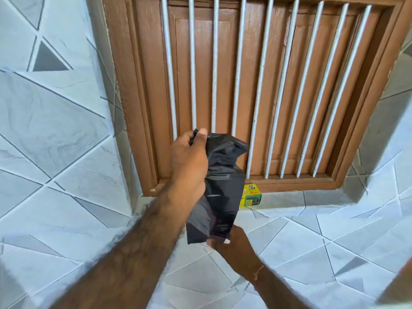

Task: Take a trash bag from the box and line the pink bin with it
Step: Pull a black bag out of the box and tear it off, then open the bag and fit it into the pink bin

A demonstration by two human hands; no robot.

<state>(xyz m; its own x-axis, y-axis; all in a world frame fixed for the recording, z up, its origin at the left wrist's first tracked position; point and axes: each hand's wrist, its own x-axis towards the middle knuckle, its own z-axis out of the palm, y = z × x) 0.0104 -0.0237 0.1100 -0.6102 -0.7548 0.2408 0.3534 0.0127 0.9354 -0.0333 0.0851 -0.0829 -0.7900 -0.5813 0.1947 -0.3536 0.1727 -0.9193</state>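
Trash bag [219,186], black crinkled film, pinched by left hand [189,161] above, right hand [231,244] below.

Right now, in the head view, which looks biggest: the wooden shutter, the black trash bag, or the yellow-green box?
1. wooden shutter
2. black trash bag, though nearer the camera
3. yellow-green box, partly hidden behind the bag
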